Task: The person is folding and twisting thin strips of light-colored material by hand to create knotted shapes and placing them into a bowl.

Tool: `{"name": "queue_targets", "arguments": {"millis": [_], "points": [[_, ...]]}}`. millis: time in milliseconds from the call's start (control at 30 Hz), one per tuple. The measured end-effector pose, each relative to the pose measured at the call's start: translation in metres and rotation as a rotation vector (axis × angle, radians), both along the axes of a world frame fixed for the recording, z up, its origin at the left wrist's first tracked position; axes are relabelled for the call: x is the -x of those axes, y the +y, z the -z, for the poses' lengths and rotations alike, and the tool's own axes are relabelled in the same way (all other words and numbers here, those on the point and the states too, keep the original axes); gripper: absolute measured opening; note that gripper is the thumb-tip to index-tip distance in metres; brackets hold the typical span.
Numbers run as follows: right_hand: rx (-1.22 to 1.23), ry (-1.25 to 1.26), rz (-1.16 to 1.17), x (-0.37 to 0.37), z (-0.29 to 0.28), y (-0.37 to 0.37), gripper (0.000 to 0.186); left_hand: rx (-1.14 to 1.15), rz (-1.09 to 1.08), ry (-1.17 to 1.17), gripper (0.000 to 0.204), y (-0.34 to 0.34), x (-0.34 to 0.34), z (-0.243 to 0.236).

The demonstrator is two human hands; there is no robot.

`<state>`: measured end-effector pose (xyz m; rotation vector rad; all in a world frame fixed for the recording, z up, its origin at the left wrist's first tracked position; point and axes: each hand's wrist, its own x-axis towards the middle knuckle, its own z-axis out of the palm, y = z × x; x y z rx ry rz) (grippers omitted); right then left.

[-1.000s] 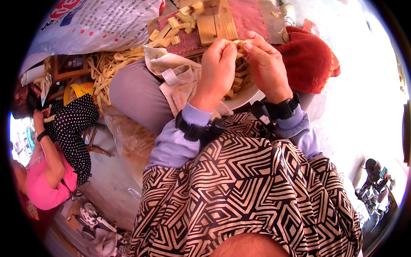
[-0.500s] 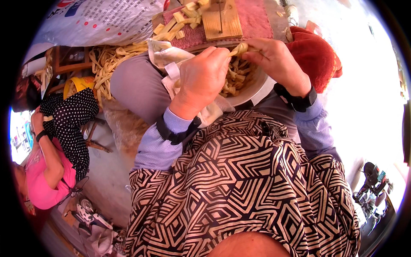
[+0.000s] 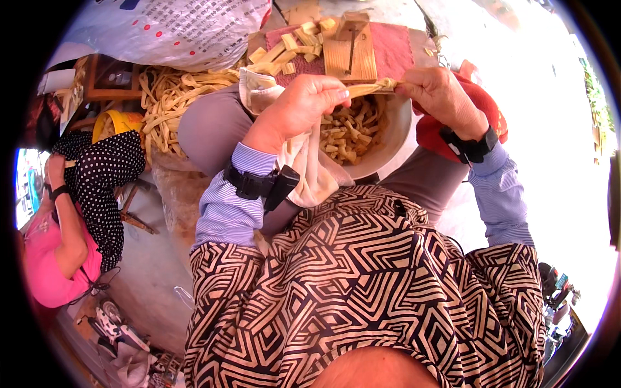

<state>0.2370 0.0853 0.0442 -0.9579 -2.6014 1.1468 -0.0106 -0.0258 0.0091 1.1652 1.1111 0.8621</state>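
Observation:
A pale yellow flat strip with a knot in it is stretched between my two hands, above a basin. My left hand pinches one end between thumb and fingers. Close to the knot, my right hand is closed on the other end, and its fingertips partly hide the strip. Below them, the white basin between my knees holds many short knotted yellow pieces. A whitish cloth drapes over my left thigh beside the basin.
Beyond the basin, a wooden block with an upright metal piece stands on a pink towel, beside cut yellow pieces. Long strips lie heaped at left. A person in pink sits further left, near a yellow container.
My hands have moved apart, my left hand turning so the strip between them shows stretched out. The knot now sits by my right fingers, and more of the basin's pieces are visible.

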Motion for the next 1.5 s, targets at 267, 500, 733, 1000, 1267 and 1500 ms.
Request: {"name": "queue_targets", "arguments": {"millis": [267,500,733,1000,1267,1500], "points": [[0.154,0.031,0.223,-0.001,0.040,-0.011,0.019,0.370,-0.006,-0.448,0.027,-0.019,0.003,0.001],[-0.571,0.325,-0.024,0.032,0.011,-0.073,0.042,0.477,-0.247,-1.004,0.027,-0.023,-0.026,0.010],[-0.482,0.514,-0.057,0.038,0.026,-0.105,0.034,0.529,-0.465,-1.054,0.022,-0.018,-0.056,0.018],[-0.439,0.552,0.162,0.032,0.018,-0.091,0.018,0.334,-0.370,-0.341,0.016,-0.018,-0.062,0.024],[0.353,0.518,0.488,0.026,0.046,-0.077,0.010,-0.372,-0.230,0.769,0.012,-0.024,-0.062,-0.007],[0.885,0.788,0.753,0.030,0.061,-0.076,0.014,-0.625,-0.509,0.596,0.006,-0.018,-0.083,0.020]]}}
